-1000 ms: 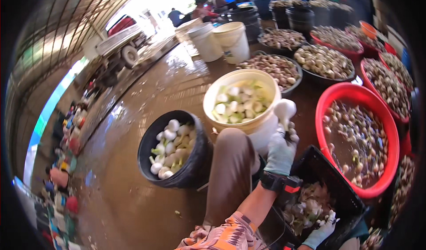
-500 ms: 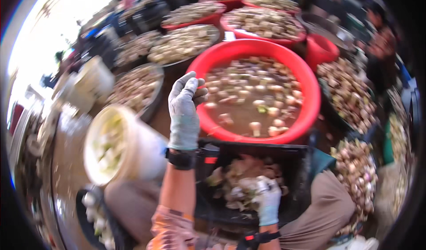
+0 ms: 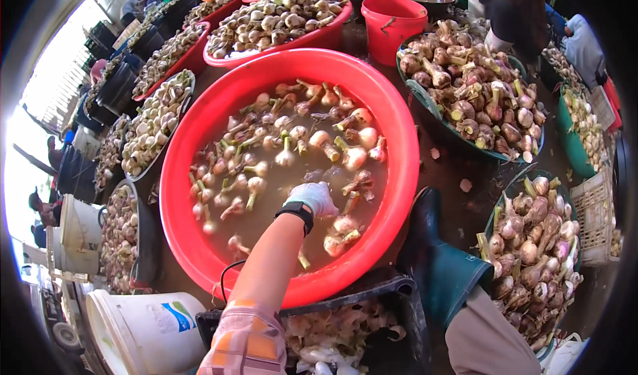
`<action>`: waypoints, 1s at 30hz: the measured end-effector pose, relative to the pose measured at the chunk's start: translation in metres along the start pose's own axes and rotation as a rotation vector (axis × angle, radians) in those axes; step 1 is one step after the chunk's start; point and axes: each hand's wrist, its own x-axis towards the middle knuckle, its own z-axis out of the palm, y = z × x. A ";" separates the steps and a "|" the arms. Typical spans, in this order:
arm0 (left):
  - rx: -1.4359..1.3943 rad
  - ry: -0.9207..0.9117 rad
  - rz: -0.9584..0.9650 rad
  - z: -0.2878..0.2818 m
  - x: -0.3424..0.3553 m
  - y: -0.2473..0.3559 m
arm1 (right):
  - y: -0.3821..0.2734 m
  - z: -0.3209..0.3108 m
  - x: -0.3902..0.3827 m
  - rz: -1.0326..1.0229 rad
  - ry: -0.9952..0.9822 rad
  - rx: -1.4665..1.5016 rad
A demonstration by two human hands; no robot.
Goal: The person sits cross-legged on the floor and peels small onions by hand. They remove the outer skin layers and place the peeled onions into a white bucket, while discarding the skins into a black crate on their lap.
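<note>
My left hand (image 3: pixel 315 199), in a pale wet glove with a black band at the wrist, dips into the muddy water of a large red tub (image 3: pixel 174 175). Its fingertips are lost under the surface, so their grip is hidden. Around it float several garlic bulbs (image 3: pixel 286 155) with cut stems, some just ahead of the hand and others to its right. Below the tub's near rim stands a black crate (image 3: pixel 413 308) holding garlic peelings (image 3: pixel 345 325). At the bottom edge inside it, a whitish shape (image 3: pixel 322 360) could be my right glove or peelings; I cannot tell.
Heaped garlic fills a basin (image 3: pixel 475 89) at the right and another (image 3: pixel 531 249) beside my green boot (image 3: pixel 452 275). A white bucket (image 3: pixel 149 328) lies tilted at lower left. Beyond the tub are a red bucket (image 3: pixel 393 29) and more garlic-filled tubs; people sit at the far right.
My left hand, raised with bent fingers before, has come down into the tub's water. The view has swung right, bringing the basins there closer. My right hand no longer shows clearly in the crate.
</note>
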 end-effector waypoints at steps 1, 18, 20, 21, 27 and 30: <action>0.011 -0.074 0.016 -0.003 -0.005 -0.004 | -0.004 -0.002 0.000 0.040 -0.006 0.028; -2.298 0.446 0.041 0.132 -0.394 -0.017 | -0.019 0.012 -0.054 -0.716 -0.138 -0.563; -2.240 0.487 -0.053 0.150 -0.416 -0.010 | -0.004 0.020 -0.061 -0.694 -0.163 -0.732; -2.241 0.512 -0.085 0.159 -0.424 -0.009 | 0.001 0.026 -0.063 -0.670 -0.175 -0.818; -2.186 0.575 -0.162 0.188 -0.444 -0.017 | 0.025 0.041 -0.073 -0.718 -0.156 -0.895; -2.135 0.561 -0.170 0.186 -0.446 -0.021 | 0.037 0.043 -0.061 -0.767 -0.156 -0.484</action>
